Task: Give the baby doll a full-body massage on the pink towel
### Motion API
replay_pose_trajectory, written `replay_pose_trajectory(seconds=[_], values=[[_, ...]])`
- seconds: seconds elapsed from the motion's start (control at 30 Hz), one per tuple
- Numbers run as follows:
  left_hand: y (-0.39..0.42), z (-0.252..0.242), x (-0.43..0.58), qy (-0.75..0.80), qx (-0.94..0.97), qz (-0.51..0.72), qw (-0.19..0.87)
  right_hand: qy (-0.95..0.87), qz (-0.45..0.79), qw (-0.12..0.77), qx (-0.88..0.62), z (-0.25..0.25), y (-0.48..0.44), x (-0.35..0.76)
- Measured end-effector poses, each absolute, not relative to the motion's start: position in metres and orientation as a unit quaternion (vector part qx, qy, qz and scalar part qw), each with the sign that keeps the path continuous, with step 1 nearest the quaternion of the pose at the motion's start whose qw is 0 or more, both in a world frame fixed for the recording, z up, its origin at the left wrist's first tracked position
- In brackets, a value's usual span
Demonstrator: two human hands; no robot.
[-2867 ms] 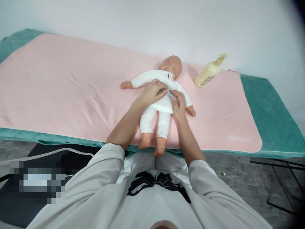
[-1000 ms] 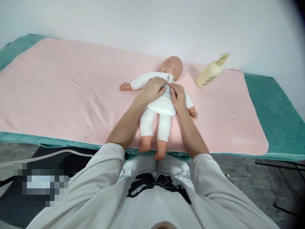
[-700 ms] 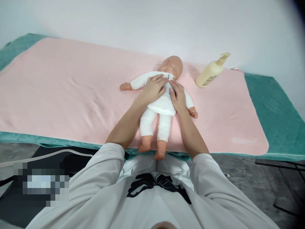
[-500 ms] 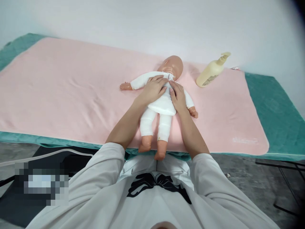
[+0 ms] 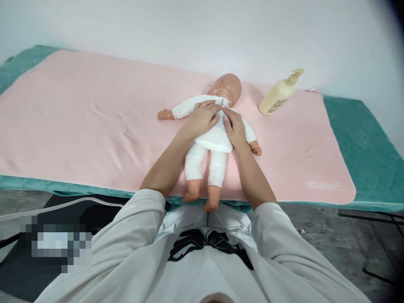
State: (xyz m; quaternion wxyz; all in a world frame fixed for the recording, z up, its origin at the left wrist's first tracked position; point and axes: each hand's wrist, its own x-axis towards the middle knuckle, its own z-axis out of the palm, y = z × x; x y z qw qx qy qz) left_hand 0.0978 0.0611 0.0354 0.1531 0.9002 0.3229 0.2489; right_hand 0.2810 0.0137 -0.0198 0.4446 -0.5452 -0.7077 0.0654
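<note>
A baby doll (image 5: 213,141) with a white cloth body lies face up or face down, I cannot tell which, its bare feet toward me and its head at the far side. My left hand (image 5: 205,115) rests flat on the left of its upper body, fingers stretched out toward the neck. On the right of the upper body lies my right hand (image 5: 234,125), fingers extended, their tips close to those of the left. Neither hand grips anything. Both of the doll's arms stick out to the sides past my hands.
Beneath the doll is a pink mat (image 5: 78,113) over a green table cover (image 5: 372,147). A cream pump bottle (image 5: 277,97) stands to the right of the doll's head. A white wall rises behind. At lower left, a pale cable (image 5: 63,205) crosses a black surface.
Almost nothing differs. The view has shifted very slightly, while both hands stay flat on the doll in the same place.
</note>
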Motion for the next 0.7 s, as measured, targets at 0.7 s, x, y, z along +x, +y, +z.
replay_pose_trajectory(seconds=[0.7], values=[[0.046, 0.048, 0.066, 0.308, 0.858, 0.360, 0.200, -0.637, 0.049, 0.570, -0.516, -0.005, -0.015, 0.284]])
